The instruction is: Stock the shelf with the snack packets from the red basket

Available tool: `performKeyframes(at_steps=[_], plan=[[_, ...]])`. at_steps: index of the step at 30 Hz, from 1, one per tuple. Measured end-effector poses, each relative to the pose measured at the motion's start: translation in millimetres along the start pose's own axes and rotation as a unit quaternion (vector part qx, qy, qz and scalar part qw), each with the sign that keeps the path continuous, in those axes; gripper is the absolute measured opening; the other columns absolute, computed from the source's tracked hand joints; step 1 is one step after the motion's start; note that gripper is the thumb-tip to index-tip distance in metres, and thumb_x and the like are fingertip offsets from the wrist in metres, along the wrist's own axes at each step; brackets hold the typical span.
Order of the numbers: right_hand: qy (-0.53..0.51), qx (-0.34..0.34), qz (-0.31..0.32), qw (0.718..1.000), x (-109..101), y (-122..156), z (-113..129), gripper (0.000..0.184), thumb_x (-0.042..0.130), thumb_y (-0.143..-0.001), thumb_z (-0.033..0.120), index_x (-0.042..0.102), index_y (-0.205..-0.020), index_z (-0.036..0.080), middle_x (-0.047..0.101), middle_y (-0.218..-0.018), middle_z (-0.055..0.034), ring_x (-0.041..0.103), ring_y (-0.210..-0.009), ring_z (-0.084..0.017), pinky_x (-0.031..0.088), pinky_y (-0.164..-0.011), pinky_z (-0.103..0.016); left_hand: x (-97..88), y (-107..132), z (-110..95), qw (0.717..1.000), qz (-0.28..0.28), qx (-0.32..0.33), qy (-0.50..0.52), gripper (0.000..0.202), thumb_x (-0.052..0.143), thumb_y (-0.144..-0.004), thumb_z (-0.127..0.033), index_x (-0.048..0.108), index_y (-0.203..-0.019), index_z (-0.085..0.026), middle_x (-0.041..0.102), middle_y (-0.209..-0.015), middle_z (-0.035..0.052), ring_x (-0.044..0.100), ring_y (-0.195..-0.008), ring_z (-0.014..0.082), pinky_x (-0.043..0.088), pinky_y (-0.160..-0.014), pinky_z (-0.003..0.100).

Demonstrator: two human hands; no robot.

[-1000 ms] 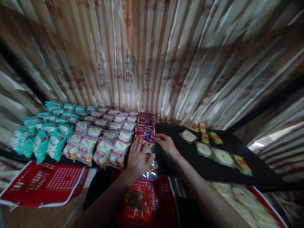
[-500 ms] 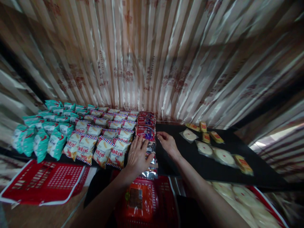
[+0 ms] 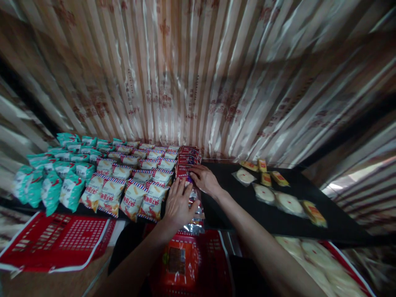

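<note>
A column of dark red snack packets [image 3: 189,156] with purple pictures lies overlapping on the black shelf. My left hand [image 3: 178,203] rests flat on the nearer packets, fingers stretched and thumb apart to the right. Over the same column, from its right side, reaches my right hand [image 3: 204,180], its fingertips on the face of a packet and slightly bent. Neither hand visibly grips anything. Beside my left hand stand rows of white snack bags [image 3: 151,201] with red lettering and striped tops. The silvery lower ends of the nearest packets show below my left hand.
Teal bags [image 3: 72,187] fill the shelf's left end. On the black shelf [image 3: 235,202] at right lie round white wrapped flat cakes [image 3: 289,203] and yellow packets [image 3: 314,212]. Below are a red basket [image 3: 62,241], an orange package [image 3: 182,262] and more wrapped rounds. Striped plastic sheeting hangs behind.
My right hand has moved left from the column's edge onto the packets, its fingers going from a pinch to lying on them. My left hand stays on the packets.
</note>
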State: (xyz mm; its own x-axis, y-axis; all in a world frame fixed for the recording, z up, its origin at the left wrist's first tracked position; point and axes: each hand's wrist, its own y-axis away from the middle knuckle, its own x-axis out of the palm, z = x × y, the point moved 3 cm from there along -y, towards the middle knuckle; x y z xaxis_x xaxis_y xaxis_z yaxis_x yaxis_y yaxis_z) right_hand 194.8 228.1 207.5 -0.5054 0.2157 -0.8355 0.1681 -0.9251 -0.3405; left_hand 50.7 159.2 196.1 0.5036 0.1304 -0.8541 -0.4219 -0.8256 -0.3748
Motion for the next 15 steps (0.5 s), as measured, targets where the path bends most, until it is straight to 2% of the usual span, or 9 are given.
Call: performKeyframes(at_steps=[3,8,10,12,15], plan=[[0.007,0.007,-0.015,1.0,-1.1,-1.6,-0.4,0.027,0.049,-0.086,0.031,0.071,-0.099,0.023,0.068,-0.11,-0.0071,0.056,-0.112,-0.022,0.037,-0.103,-0.041,0.1,0.1,0.7,1.0,0.0,0.003,0.01,0.052,0.054,-0.082,-0.038,0.051,-0.128,-0.013,0.042,-0.141,0.0174,0.033,-0.134,0.0323,0.032,-0.108,0.051],[-0.079,0.066,-0.125,0.987,-12.4,11.3,-2.3,0.03,0.049,-0.085,0.037,0.07,-0.099,0.022,0.065,-0.115,-0.0083,0.055,-0.111,-0.022,0.041,-0.099,-0.039,-3.8,1.6,1.3,0.999,-0.036,0.005,0.028,0.052,0.053,-0.082,-0.034,0.049,-0.128,-0.009,0.038,-0.143,0.0197,0.03,-0.136,0.0318,0.032,-0.109,0.05],[-0.133,0.09,-0.168,0.973,-17.1,23.7,-5.1,0.033,0.047,-0.085,0.039,0.069,-0.099,0.02,0.065,-0.113,-0.0098,0.057,-0.108,-0.021,0.042,-0.098,-0.039,-10.9,5.0,-1.0,0.996,-0.067,0.018,0.05,0.047,0.051,-0.084,-0.03,0.049,-0.127,-0.009,0.041,-0.142,0.0184,0.031,-0.135,0.0297,0.034,-0.108,0.049],[-0.176,0.13,-0.211,0.953,-19.7,43.0,-10.3,0.036,0.046,-0.085,0.043,0.068,-0.1,0.019,0.066,-0.11,-0.0105,0.058,-0.105,-0.022,0.042,-0.097,-0.039,-21.2,14.2,-5.7,0.99,-0.106,0.035,0.089,0.038,0.047,-0.086,-0.024,0.053,-0.121,-0.011,0.05,-0.134,0.0164,0.04,-0.13,0.026,0.039,-0.106,0.044],[-0.25,0.214,-0.269,0.905,-15.7,85.8,-19.6,0.041,0.049,-0.083,0.048,0.064,-0.105,0.017,0.066,-0.109,-0.0114,0.06,-0.102,-0.023,0.043,-0.094,-0.04,-33.0,45.0,-18.1,0.971,-0.148,0.077,0.172,0.026,0.041,-0.088,-0.015,0.059,-0.106,-0.015,0.065,-0.111,0.011,0.056,-0.112,0.0191,0.047,-0.098,0.036]])
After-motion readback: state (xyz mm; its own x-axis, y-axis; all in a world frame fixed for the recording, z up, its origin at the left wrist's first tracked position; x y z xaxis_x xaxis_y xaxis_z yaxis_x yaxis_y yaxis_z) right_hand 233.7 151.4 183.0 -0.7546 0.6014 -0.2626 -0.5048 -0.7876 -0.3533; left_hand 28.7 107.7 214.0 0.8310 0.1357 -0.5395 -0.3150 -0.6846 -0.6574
